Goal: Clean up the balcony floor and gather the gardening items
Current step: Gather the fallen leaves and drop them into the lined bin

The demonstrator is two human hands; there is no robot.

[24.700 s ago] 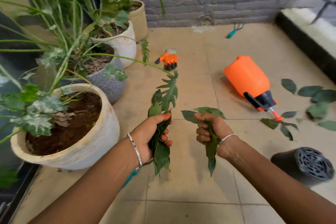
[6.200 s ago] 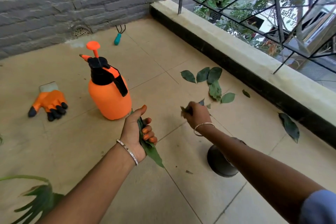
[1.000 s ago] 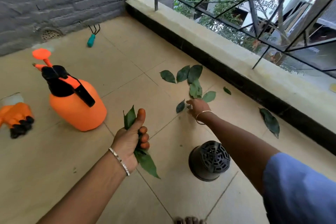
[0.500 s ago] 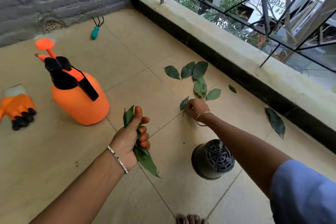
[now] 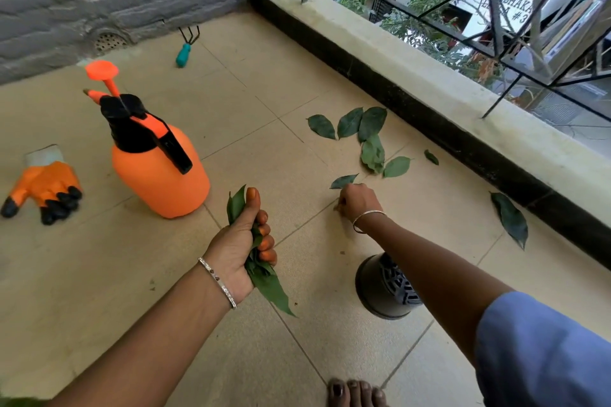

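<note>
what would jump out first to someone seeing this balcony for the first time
The bright orange plastic pressure sprayer with its black pump head stands upright on the tan floor tiles, left of centre. Just in front of it the left hand grips a bunch of green leaves, while the right hand is down at the tiles beside scattered dark green leaves near the balcony ledge.

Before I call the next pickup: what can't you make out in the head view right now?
1. Right hand: its back faces the head camera and the fingertips are tucked under, so I cannot tell whether it pinches anything.
2. Leaf bunch in the left hand: the fingers cover it, so the count is unknown.
3. Black pot: the right forearm crosses it and hides its right side.
4. Foot: cut off by the bottom edge.
</note>
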